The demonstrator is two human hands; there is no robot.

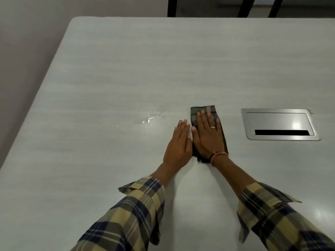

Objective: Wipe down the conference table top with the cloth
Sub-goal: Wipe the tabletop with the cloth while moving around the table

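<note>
A dark green checked cloth point(203, 109), folded into a narrow strip, lies on the pale grey conference table top point(126, 73) a little right of centre. My right hand point(208, 136) presses flat on the cloth with straight fingers and covers most of it. Just left of the cloth, my left hand point(178, 145) rests flat on the bare table, fingers straight, its inner edge close against the cloth's left side. A small wet patch point(150, 120) glistens on the table left of both hands.
A silver cable hatch point(279, 124) with a dark slot is set into the table to the right of the cloth. The table's left edge runs diagonally beside a wall. Dark chair legs point(172, 6) stand beyond the far edge.
</note>
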